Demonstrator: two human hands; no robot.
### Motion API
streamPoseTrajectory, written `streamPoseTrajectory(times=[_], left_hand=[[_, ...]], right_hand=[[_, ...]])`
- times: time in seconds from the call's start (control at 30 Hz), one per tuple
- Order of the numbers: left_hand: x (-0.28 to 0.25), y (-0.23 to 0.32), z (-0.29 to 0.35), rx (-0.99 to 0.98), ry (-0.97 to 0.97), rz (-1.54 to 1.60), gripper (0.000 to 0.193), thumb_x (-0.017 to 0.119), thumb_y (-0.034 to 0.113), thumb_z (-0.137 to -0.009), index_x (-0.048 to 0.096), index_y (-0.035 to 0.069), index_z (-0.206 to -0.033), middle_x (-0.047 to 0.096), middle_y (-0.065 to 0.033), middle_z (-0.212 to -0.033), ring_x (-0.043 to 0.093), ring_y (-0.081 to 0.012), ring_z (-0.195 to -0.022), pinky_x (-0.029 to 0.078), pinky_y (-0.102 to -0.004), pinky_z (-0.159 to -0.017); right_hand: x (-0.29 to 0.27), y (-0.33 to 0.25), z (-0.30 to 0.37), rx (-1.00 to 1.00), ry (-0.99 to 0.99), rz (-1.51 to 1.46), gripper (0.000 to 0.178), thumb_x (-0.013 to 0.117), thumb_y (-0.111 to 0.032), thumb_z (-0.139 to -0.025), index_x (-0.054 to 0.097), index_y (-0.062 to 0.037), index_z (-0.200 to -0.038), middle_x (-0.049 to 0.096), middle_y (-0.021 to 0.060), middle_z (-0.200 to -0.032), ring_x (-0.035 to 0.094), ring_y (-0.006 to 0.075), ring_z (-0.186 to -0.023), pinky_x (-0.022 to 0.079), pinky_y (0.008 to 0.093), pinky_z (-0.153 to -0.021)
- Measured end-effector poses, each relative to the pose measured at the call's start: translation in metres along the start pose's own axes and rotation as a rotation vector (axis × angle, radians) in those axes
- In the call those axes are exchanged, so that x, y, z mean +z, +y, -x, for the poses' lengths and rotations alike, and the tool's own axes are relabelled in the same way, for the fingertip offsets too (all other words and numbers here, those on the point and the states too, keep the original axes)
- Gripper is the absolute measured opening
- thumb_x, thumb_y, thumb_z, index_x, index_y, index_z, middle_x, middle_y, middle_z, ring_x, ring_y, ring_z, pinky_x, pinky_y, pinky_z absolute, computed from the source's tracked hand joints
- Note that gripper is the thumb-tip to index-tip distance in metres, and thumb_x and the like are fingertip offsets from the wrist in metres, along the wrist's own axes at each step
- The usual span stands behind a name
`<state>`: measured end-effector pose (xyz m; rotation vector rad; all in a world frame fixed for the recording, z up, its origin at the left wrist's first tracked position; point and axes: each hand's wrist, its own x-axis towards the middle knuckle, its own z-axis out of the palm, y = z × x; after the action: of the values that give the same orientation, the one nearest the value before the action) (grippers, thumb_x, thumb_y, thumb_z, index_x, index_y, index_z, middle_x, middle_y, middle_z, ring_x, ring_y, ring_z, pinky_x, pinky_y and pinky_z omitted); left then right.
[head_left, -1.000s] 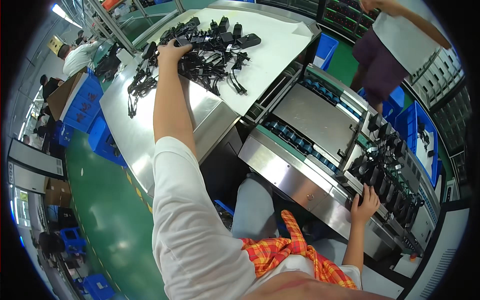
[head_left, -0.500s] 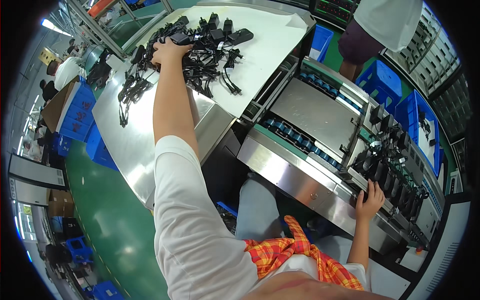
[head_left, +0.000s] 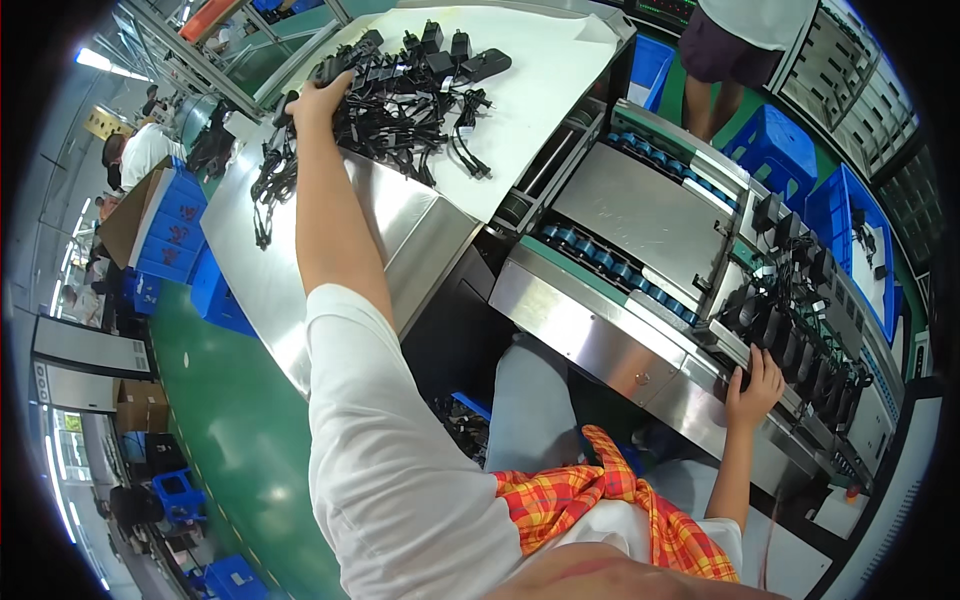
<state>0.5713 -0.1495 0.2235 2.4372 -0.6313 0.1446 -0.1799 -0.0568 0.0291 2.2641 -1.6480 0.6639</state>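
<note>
- Two groups of black power adapters show: a tangled adapter pile (head_left: pixel 395 105) on the surface (head_left: pixel 270 270), and a dense adapter group (head_left: pixel 785 335) on the conveyor machine (head_left: pixel 590 325) to the right.
- The left hand (head_left: pixel 320 98) reaches to the near left part of the pile, fingers curled over dark pieces; I cannot tell whether it actually grips one (its fingertips are lost among black plastic and cord).
- The right hand (head_left: pixel 756 388) holds nothing that shows; its fingers are extended and rest loosely on the machine's near edge, just beside the adapter group.
- As far as done goes, the adapters on the machine stand packed close together, bodies mostly side by side, with cords bunched among them; that portion looks arranged, in my judgement.
- As for what is left, the pile seems unsorted: bodies toward the far side, cords spilling nearer, partly over a white sheet (head_left: pixel 550 70).
- Beside the machine's far side, a blue bin (head_left: pixel 825 215) holds a few more dark pieces on something white.
- Overall the work looks partway along, though hidden layers prevent any count.
</note>
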Motion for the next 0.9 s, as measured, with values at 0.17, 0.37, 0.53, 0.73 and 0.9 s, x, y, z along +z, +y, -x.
streamPoseTrajectory(times=[0.17,0.37,0.53,0.73,0.9], left_hand=[[-0.014,-0.031,-0.001,-0.118,-0.297,0.365,0.074,0.069,0.05,-0.062,0.052,0.004,-0.117,0.056,-0.0131,-0.098,0.058,-0.0293,-0.085,0.051,-0.0378,-0.067],[-0.044,-0.051,0.01,-0.312,-0.428,1.056,0.035,0.064,0.032,-0.074,0.051,0.005,-0.092,0.053,-0.011,-0.082,0.054,-0.0255,-0.072,0.052,-0.0355,-0.057],[-0.057,-0.049,0.012,-0.288,-0.425,1.462,0.023,0.06,0.023,-0.077,0.048,0.006,-0.087,0.05,-0.0121,-0.084,0.053,-0.027,-0.073,0.053,-0.0388,-0.058],[-0.092,-0.005,-0.008,-0.125,-0.211,1.615,0.026,0.06,0.02,-0.078,0.045,0.002,-0.091,0.049,-0.0131,-0.087,0.052,-0.0283,-0.077,0.054,-0.0412,-0.059],[-0.109,0.026,0.003,0.143,-0.166,1.711,0.026,0.059,0.016,-0.079,0.044,-0.001,-0.093,0.048,-0.013,-0.087,0.053,-0.0278,-0.074,0.054,-0.0394,-0.058]], right_hand=[[0.001,0.002,0.001,-0.001,0.017,-0.015,0.042,0.053,-0.029,-0.08,0.055,-0.0134,-0.119,0.054,0.0114,-0.116,0.049,0.0292,-0.107,0.031,0.0421,-0.097],[-0.001,0.002,0.001,-0.01,0.031,-0.011,0.042,0.053,-0.029,-0.08,0.055,-0.0136,-0.119,0.055,0.0111,-0.116,0.05,0.0287,-0.107,0.031,0.0421,-0.097],[-0.003,-0.001,0.002,-0.006,0.04,-0.018,0.042,0.054,-0.029,-0.08,0.056,-0.0139,-0.119,0.055,0.0107,-0.115,0.05,0.0285,-0.106,0.031,0.0422,-0.097],[-0.006,-0.002,0.002,-0.011,0.031,-0.041,0.04,0.054,-0.026,-0.082,0.056,-0.0134,-0.12,0.055,0.0113,-0.115,0.049,0.0296,-0.107,0.032,0.0412,-0.096],[-0.008,-0.001,0.002,-0.008,0.04,-0.038,0.039,0.055,-0.026,-0.082,0.056,-0.0131,-0.119,0.056,0.0114,-0.115,0.05,0.0295,-0.107,0.032,0.0412,-0.095]])
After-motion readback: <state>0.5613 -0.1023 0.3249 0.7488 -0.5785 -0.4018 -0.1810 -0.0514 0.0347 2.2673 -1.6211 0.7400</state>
